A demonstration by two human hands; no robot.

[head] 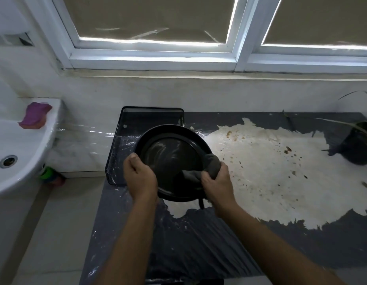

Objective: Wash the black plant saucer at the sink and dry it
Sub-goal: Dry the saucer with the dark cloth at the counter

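Observation:
The round black plant saucer (168,153) is held tilted above the counter, its inside facing me with pale wet streaks on it. My left hand (140,177) grips its left rim, thumb on the inner side. My right hand (217,182) holds a dark grey cloth (201,171) bunched against the saucer's right rim and inner face. A loose end of the cloth hangs below the saucer's lower edge.
A black mesh tray (125,140) sits behind the saucer against the wall. The white sink (18,153) with a pink sponge (34,116) on its rim is at the left. A potted plant (357,145) stands at the right on the grey counter with its worn white patch (271,182).

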